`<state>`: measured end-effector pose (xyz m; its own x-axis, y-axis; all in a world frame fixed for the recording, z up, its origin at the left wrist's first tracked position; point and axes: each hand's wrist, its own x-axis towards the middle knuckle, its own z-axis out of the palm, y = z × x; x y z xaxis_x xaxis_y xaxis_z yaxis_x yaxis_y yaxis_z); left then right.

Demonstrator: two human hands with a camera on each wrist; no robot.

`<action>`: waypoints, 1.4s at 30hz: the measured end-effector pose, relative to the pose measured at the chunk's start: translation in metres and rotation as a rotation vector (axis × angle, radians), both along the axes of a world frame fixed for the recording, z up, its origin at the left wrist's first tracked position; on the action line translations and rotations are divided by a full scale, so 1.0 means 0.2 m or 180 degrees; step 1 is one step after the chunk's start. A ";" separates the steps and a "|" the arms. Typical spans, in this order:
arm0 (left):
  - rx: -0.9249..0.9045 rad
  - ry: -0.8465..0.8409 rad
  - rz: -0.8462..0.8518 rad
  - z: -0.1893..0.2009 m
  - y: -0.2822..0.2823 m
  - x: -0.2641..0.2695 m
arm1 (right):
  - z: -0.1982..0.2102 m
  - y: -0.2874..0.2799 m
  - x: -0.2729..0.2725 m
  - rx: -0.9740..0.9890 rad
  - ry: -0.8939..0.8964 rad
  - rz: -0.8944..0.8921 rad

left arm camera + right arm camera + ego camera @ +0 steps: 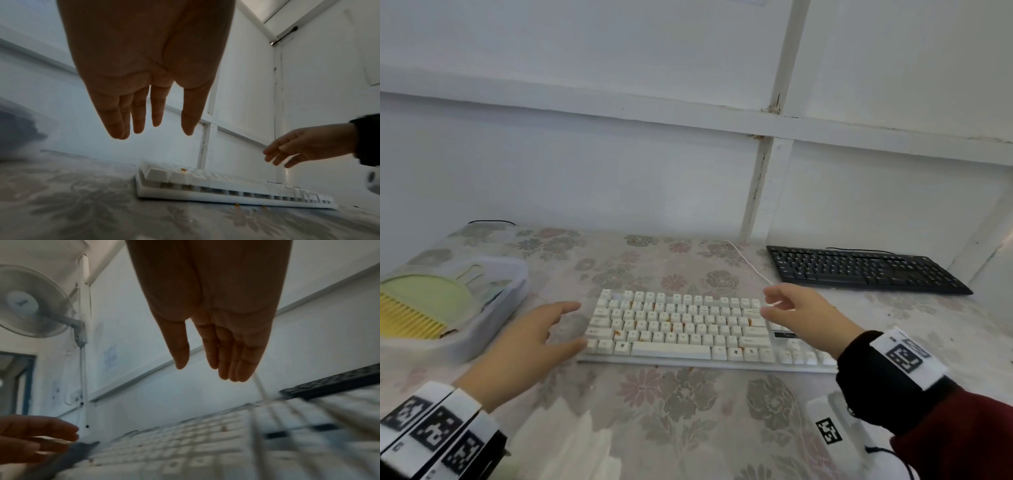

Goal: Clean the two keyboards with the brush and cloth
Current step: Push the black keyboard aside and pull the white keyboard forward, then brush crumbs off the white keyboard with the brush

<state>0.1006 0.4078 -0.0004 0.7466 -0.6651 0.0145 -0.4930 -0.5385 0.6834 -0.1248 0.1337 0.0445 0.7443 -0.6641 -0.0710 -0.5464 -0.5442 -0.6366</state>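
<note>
White keyboard (681, 329) dead centre on the flowered tablecloth (688, 411): a long flat slab of squared, glossy plastic keycaps, and there are orange-brown specks lodged between several keys. A thin white cable (748, 262) curls away from its far edge. Back right, near the wall, sits the black keyboard (859, 269), low, matte and flat on the cloth. Off to the left, a translucent plastic tub (493, 318) holds the brush (417, 305), pale green with a rounded back and a row of stiff yellow bristles.

Left hand (527, 346) hovers just off the white keyboard's left end, palm down, fingers straight and spread, thumb reaching toward the near corner, holding nothing. Right hand (804, 315) hangs over the right end, above the keys, fingers loosely extended and slightly parted, empty too. From the wrist views both palms show slack, straight fingers pointing down at the table. Each wrist wears a band of black-and-white square markers.
</note>
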 end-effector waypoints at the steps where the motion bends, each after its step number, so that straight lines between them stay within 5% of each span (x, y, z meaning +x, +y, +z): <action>1: -0.0034 -0.0070 -0.0057 0.02 0.03 0.02 | 0.01 0.06 0.07 0.0070 -0.0091 0.0111; 13: -0.0154 -0.0803 -0.0278 0.17 0.45 0.56 | 0.04 0.75 1.19 0.0656 -0.0179 0.1415; 20: 0.0084 -0.0859 -0.0217 0.12 0.66 0.92 | -0.04 0.95 1.65 0.0652 0.0121 0.1628; 32: 0.0291 0.0254 -0.0463 0.02 0.81 1.11 | -0.16 1.11 1.98 0.0427 0.1121 0.1693; 42: 0.0269 0.0512 -0.0566 0.04 0.81 1.12 | -0.22 1.05 1.98 0.1344 0.0386 0.1145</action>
<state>0.3250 0.5696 0.0067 0.6061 -0.7799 -0.1562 -0.4736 -0.5116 0.7169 0.2720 0.3443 0.0007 0.8883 -0.2656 -0.3746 -0.4564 -0.4213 -0.7837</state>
